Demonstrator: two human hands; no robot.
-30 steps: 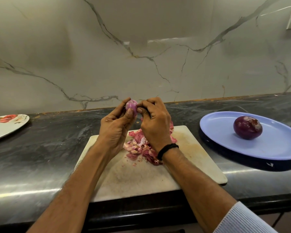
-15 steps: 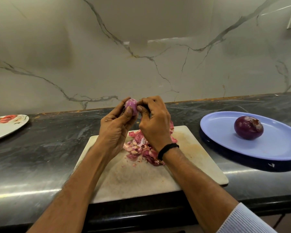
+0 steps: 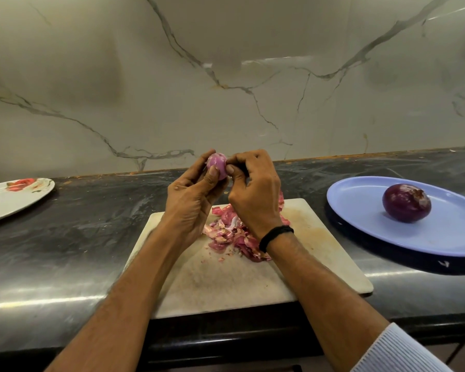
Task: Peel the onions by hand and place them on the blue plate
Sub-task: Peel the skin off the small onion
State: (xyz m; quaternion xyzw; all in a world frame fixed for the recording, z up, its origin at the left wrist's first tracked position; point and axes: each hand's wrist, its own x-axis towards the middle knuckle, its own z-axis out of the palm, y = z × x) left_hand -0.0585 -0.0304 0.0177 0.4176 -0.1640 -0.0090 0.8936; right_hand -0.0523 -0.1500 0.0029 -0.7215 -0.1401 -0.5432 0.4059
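Observation:
I hold a small pink-purple onion [image 3: 217,165] in the air above the far edge of the pale cutting board [image 3: 253,275]. My left hand [image 3: 191,200] grips it from the left, thumb on its front. My right hand [image 3: 253,194] has curled fingers, and its thumb and fingertips pinch at the onion's right side. A heap of pink onion skins [image 3: 231,232] lies on the board under my hands. At the right, a blue plate [image 3: 440,237] carries one dark purple peeled onion [image 3: 406,206].
A white plate with a red flower print [image 3: 14,196] sits at the far left of the dark stone counter [image 3: 65,251]. A marble wall [image 3: 226,89] rises behind. The counter's front edge runs just below the board.
Both hands have risen slightly with the onion. The right thumb and fingertips have shifted closer onto the onion's right side. The plates and skins lie as before.

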